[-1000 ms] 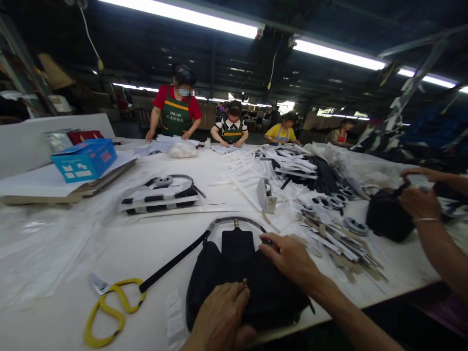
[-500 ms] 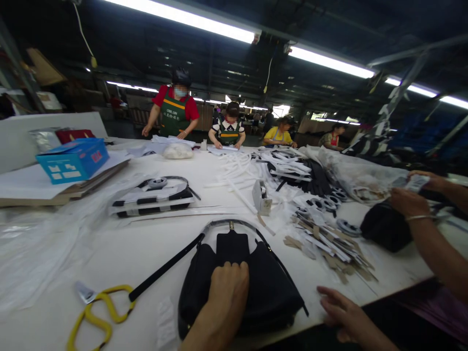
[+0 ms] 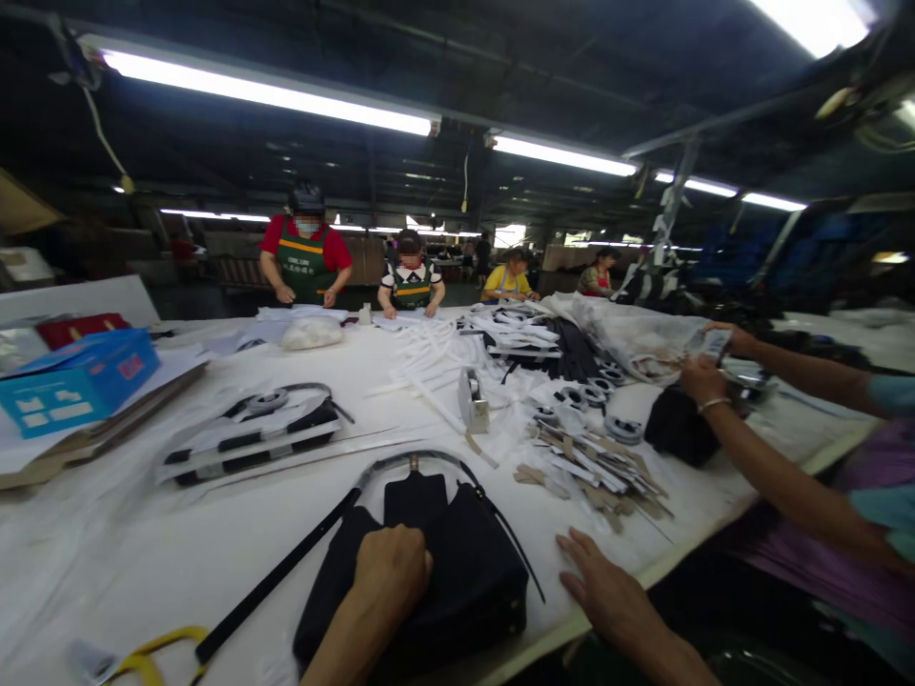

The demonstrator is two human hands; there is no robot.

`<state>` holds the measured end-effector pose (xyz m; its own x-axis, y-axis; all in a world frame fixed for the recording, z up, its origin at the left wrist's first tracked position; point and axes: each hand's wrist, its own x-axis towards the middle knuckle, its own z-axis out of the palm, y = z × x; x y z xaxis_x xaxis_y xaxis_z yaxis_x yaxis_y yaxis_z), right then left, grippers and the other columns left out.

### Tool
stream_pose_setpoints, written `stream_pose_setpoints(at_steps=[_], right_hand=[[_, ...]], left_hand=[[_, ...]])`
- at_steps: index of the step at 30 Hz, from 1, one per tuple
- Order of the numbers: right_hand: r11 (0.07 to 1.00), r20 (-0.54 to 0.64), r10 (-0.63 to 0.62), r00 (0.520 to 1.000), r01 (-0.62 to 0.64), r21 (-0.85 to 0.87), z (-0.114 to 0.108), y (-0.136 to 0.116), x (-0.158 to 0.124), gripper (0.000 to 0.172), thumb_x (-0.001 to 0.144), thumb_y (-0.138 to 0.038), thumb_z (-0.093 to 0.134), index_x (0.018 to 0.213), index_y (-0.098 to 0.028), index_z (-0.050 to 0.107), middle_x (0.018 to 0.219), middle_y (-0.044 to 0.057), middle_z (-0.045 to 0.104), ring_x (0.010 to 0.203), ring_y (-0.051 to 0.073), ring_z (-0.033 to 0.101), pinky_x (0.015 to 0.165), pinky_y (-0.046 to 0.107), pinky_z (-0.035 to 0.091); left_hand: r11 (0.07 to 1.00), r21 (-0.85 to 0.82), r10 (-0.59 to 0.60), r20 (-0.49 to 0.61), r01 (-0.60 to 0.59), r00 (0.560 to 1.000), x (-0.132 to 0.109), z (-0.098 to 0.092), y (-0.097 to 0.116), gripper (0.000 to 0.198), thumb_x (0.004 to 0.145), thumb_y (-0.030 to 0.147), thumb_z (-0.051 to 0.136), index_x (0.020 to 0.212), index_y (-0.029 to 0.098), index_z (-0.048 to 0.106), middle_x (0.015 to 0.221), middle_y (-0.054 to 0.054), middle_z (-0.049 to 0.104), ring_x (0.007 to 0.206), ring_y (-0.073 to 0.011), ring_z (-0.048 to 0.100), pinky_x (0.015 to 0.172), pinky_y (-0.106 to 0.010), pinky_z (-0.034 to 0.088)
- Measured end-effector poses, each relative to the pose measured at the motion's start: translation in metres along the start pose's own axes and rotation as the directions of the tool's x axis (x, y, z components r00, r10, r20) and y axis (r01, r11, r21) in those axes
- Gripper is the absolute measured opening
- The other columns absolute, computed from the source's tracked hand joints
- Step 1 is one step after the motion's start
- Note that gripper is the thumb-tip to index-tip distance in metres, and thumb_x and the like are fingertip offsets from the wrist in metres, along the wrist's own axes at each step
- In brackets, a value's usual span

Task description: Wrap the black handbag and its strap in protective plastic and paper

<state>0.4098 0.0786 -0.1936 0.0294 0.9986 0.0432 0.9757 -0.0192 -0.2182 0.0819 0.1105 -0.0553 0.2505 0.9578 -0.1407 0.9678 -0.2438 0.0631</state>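
Observation:
A black handbag (image 3: 457, 562) lies flat on the white table (image 3: 214, 534) right in front of me, its long strap (image 3: 278, 576) running off to the lower left. My left hand (image 3: 390, 576) rests on top of the bag with its fingers curled into the bag's upper edge. My right hand (image 3: 604, 591) lies flat on the table just right of the bag, fingers stretched out, holding nothing.
Yellow-handled scissors (image 3: 147, 662) lie at the lower left. A tape dispenser (image 3: 472, 400), a heap of paper strips (image 3: 593, 462), black-and-white strips (image 3: 250, 433) and a blue box (image 3: 78, 381) are farther out. A person's arms (image 3: 750, 448) work a black bag at right. Several people stand across the table.
My right hand left the bag and came down flat on the table beside it. My left hand slid up onto the bag's upper edge. The view swung to the right.

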Motion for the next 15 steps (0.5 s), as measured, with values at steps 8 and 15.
stream_pose_setpoints(at_steps=[8, 15], right_hand=[[0.995, -0.323, -0.012, 0.946, 0.042, 0.087, 0.007, 0.003, -0.004, 0.026, 0.093, -0.034, 0.042, 0.105, -0.025, 0.064, 0.105, 0.004, 0.066, 0.077, 0.017, 0.070, 0.062, 0.025, 0.057], [0.974, -0.559, -0.125, 0.820, 0.209, 0.087, 0.046, 0.024, 0.000, 0.029, 0.095, -0.039, 0.042, 0.103, -0.026, 0.067, 0.103, 0.006, 0.069, 0.080, 0.019, 0.072, 0.056, 0.022, 0.059]], left_hand=[[0.996, 0.018, -0.082, -0.035, 0.083, 0.996, 0.002, 0.005, 0.001, 0.035, 0.090, 0.021, 0.037, 0.090, 0.012, 0.072, 0.091, -0.017, 0.074, 0.092, -0.0356, 0.071, 0.077, -0.046, 0.054], [0.964, -0.072, 0.245, -0.148, -0.257, 0.958, -0.025, 0.021, 0.002, 0.055, 0.080, 0.037, 0.069, 0.133, 0.027, 0.056, 0.141, -0.008, 0.056, 0.132, -0.0316, 0.048, 0.106, -0.042, 0.044]])
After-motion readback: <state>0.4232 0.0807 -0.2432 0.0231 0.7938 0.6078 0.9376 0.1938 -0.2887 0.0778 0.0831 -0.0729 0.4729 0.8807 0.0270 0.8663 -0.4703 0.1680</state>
